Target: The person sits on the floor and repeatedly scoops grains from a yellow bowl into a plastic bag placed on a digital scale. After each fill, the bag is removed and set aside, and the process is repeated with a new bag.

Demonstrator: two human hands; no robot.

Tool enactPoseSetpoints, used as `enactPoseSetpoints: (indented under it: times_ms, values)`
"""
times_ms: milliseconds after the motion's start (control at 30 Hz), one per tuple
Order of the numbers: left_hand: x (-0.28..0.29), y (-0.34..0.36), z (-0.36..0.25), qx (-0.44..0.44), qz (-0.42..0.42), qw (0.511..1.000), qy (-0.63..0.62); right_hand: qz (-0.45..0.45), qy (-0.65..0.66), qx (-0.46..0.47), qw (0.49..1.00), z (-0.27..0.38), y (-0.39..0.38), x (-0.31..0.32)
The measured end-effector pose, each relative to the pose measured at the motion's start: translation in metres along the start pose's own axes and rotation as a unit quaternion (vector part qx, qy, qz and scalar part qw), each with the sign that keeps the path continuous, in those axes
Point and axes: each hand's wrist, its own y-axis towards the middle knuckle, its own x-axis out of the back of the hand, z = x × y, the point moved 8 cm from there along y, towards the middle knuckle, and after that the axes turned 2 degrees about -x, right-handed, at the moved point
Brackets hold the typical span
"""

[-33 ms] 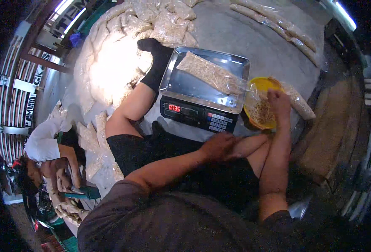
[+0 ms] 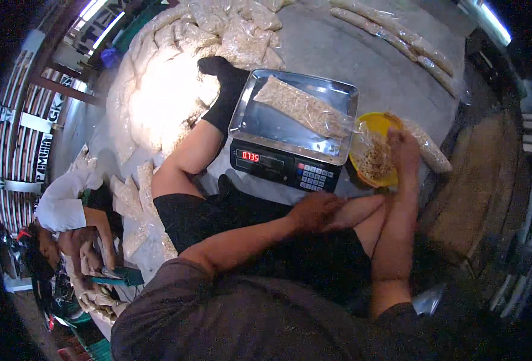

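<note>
The person sits on the floor (image 2: 362, 54) with a digital scale (image 2: 287, 153) in front of them. A clear bag of pale pieces (image 2: 302, 108) lies on the scale's metal tray. The right hand (image 2: 403, 147) reaches into a yellow bowl (image 2: 375, 123) just right of the scale. The left hand (image 2: 314, 210) rests on the right knee. A heap of filled bags (image 2: 230, 30) lies beyond the black-socked foot (image 2: 222, 72). At lower left another person (image 2: 67, 210) bends over more bags
</note>
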Motion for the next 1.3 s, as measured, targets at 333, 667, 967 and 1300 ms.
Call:
enactPoseSetpoints:
  times_ms: [333,667,967,1300]
  values:
    - [0.000,0.003,0.008,0.026,0.153,0.988,-0.025,0.098,0.110,-0.096,0.984,0.024,-0.007,-0.008]
    - [0.122,0.111,0.038,-0.024,-0.262,0.947,0.184,0.209,0.300,-0.125,0.922,0.045,0.002,-0.043]
    - [0.318,-0.077,0.004,0.084,-0.522,0.847,-0.044,0.208,0.506,-0.142,0.825,0.027,-0.016,-0.028]
    - [0.410,-0.395,-0.126,0.341,-0.594,0.728,0.043,0.148,0.317,-0.157,0.924,-0.111,0.007,-0.077]
